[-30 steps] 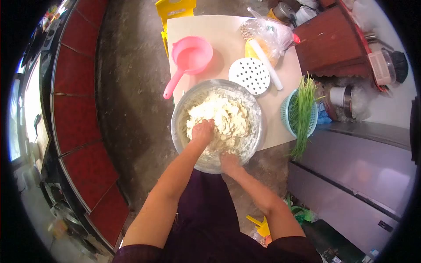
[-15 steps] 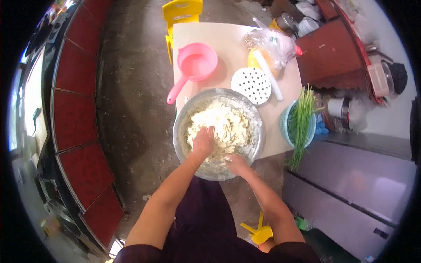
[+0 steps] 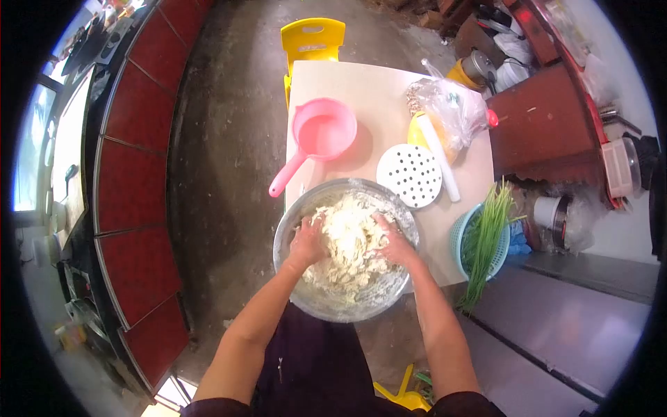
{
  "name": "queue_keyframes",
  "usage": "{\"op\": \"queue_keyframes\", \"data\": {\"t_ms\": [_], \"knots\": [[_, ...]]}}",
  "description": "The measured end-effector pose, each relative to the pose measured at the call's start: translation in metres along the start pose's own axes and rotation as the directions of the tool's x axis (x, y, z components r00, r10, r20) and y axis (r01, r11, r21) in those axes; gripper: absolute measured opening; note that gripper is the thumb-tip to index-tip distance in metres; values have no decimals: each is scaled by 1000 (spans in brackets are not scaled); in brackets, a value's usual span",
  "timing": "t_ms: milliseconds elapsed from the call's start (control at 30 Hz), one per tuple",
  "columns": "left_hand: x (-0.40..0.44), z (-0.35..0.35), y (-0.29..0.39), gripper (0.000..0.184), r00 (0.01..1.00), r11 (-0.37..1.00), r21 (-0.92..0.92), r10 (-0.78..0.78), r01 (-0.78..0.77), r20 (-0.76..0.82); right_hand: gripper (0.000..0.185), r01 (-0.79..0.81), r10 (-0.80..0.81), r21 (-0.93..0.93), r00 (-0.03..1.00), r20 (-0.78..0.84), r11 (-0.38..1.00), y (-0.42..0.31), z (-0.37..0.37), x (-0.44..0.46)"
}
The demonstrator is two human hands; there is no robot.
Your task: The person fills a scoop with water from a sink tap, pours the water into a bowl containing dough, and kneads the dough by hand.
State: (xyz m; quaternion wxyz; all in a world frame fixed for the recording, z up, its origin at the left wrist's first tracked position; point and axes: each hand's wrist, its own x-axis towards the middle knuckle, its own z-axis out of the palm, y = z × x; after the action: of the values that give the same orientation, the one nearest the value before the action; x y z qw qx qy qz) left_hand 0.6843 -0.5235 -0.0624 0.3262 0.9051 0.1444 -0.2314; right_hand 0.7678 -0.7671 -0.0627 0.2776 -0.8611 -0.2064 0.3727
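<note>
A wide metal bowl [image 3: 347,310] at the near edge of the table holds a shaggy, pale dough [image 3: 349,240]. On the dough's left side rests my left hand [image 3: 308,243], its fingers curved into the dough and partly hidden. My right hand [image 3: 396,244] touches the dough's right side, fingers spread along it. Flour coats the bowl's inner wall. Just beyond the bowl lie a pink ladle [image 3: 324,130] and a white plate with black dots [image 3: 409,176].
A white rolling pin [image 3: 440,161] lies by plastic bags [image 3: 455,111] on the table [image 3: 382,80]. At right, a blue basket [image 3: 497,260] holds long green stalks [image 3: 486,240]. Yellow chairs [image 3: 313,38] stand beyond the table and near my legs.
My right hand has moved from the bowl's near side up to the dough's right side. My left hand has shifted to the dough's left side. The whole view has tilted, so the table appears lower.
</note>
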Motion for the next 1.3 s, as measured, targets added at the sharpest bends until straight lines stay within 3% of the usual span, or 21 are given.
{"op": "queue_keyframes", "data": {"t_ms": [100,233,267,367,467,567,800,900,933,1000,1067,1167,1200,1300], "knots": [[26,21,-10,71,994,1000,22,7,-4,-111,103,-121,129,-110,989,77,987,-11,-3,26],[38,38,1,52,964,998,-47,-56,45,-261,81,-220,219,-12,974,-61,975,-1,7,51],[37,38,-2,50,958,998,-48,-45,32,-282,70,-190,189,6,974,-121,982,3,10,51],[11,26,14,46,939,997,-77,-45,19,-342,61,-183,185,28,968,-171,983,-17,3,23],[-36,25,32,55,885,988,-132,10,-81,-465,53,26,-18,16,922,-386,1000,-10,15,-15],[-82,43,38,60,831,969,-116,121,-217,-543,51,30,-53,-57,891,-450,998,2,33,-53],[-141,29,54,55,739,928,-202,104,-313,-666,41,233,-166,58,824,-542,971,-46,35,-105],[-139,41,39,55,636,921,-106,173,-376,-752,44,417,-355,-53,691,-629,907,-56,36,-97],[-134,59,21,53,626,921,-1,264,-389,-734,43,415,-358,-45,721,-593,909,-31,58,-92],[-125,77,5,53,790,956,64,273,-286,-549,51,96,-122,-82,905,-408,992,-12,87,-87],[-121,83,-2,52,884,953,147,300,-264,-359,64,-162,126,-154,968,-219,975,-4,88,-94],[-141,49,23,53,943,945,-167,240,-281,-230,65,-47,13,-174,981,-191,984,-14,69,-113],[-145,41,24,54,951,910,-296,243,-291,-190,64,-86,73,-127,992,-103,988,-27,53,-117],[-143,17,30,56,967,885,-389,230,-254,-107,64,27,-67,-192,976,-208,981,-25,45,-131]]}}
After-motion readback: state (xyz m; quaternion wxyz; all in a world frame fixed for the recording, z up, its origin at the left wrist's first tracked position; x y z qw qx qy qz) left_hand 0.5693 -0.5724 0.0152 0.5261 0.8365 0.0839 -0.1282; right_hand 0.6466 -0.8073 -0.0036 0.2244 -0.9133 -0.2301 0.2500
